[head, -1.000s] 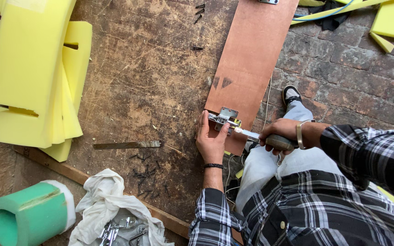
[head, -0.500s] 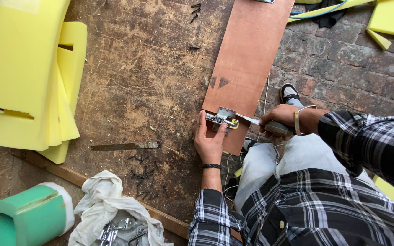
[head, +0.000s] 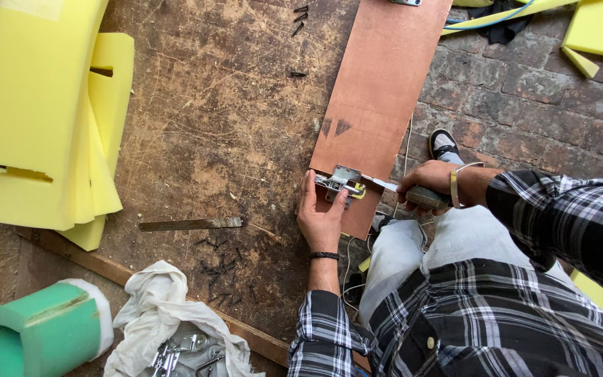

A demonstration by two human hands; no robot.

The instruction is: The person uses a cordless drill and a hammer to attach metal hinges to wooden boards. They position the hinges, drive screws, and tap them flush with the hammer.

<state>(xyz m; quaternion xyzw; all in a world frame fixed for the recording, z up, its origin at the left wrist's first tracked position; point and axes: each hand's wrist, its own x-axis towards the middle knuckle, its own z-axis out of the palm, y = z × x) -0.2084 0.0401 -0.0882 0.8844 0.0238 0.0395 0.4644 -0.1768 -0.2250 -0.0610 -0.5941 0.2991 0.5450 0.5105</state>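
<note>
Metal latch going onto the near end of the plywood strip.

I see my left hand (head: 321, 218) pressing the metal latch (head: 341, 183) flat, my right hand (head: 427, 187) fisted round the screwdriver (head: 403, 191), tip at the latch (seemingly partway fastened); loose black screws (head: 219, 267) wait nearby.

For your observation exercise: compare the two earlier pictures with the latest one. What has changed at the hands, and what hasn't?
Very little changed. The right hand still grips the screwdriver at the metal latch, and the left hand still steadies it on the brown board. The foam pieces and loose metal blade lie as before.
</note>
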